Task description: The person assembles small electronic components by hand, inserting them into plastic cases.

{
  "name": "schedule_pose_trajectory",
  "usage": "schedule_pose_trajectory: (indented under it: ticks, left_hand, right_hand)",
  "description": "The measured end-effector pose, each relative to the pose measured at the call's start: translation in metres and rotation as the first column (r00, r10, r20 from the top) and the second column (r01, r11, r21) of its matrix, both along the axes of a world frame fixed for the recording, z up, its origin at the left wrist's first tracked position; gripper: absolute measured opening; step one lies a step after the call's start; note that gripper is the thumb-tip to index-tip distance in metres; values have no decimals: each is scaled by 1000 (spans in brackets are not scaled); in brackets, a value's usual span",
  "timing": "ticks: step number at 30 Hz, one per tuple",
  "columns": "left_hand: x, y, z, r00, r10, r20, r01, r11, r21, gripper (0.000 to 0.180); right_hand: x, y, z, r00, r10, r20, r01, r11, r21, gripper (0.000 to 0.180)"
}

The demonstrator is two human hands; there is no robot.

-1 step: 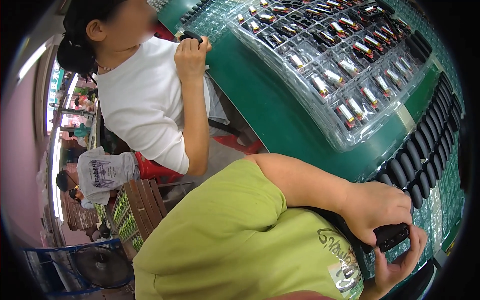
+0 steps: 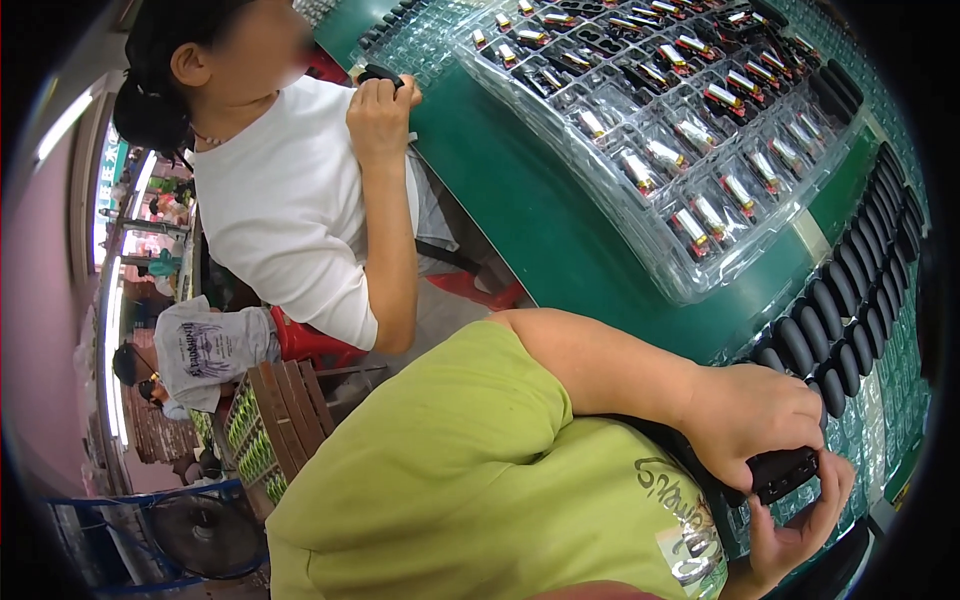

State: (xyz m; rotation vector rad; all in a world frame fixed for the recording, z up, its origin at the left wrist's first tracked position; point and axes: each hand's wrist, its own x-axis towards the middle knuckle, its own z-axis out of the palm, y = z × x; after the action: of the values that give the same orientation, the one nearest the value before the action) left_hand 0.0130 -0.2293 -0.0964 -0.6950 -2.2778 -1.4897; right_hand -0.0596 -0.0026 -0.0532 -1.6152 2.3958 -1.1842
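Observation:
Low at the right, both my hands hold one small black plastic casing (image 2: pixel 785 474) with openings along its edge. My left hand (image 2: pixel 752 415) is closed over it from above, thumb and fingers pressing on its sides. From below, my right hand (image 2: pixel 800 525) pinches its near end between thumb and fingers. The hands hide part of the casing, so its exact kind cannot be told. Right beside my left hand, rows of rounded black casings (image 2: pixel 853 270) lie on clear bubbled plastic sheeting (image 2: pixel 870 440).
Beyond my left arm, a clear plastic tray (image 2: pixel 640 245) holds silver battery cells with red ends and black parts on the green table (image 2: pixel 480 200). At left, a co-worker in a white top (image 2: pixel 290 190) holds a dark piece. Behind are another person, red stools and a fan (image 2: pixel 205 525).

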Motion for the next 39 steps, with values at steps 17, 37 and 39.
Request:
schedule_pose_trajectory:
  ticks: [17, 37, 39]
  left_hand:
    - [-1, -1, -3, 1000, -2, -23, 2, 1000, -15, 64]
    - [-14, 7, -7, 996, -50, -69, 58, 991, 119, 58]
    - [-13, 0, -7, 995, -17, -101, 23, 998, 61, 59]
  right_hand:
    - [5, -4, 7, 999, 10, 39, -12, 998, 61, 74]
    - [14, 7, 14, 996, -81, -45, 79, 995, -53, 71]
    - [7, 0, 6, 998, -57, -15, 56, 997, -62, 69]
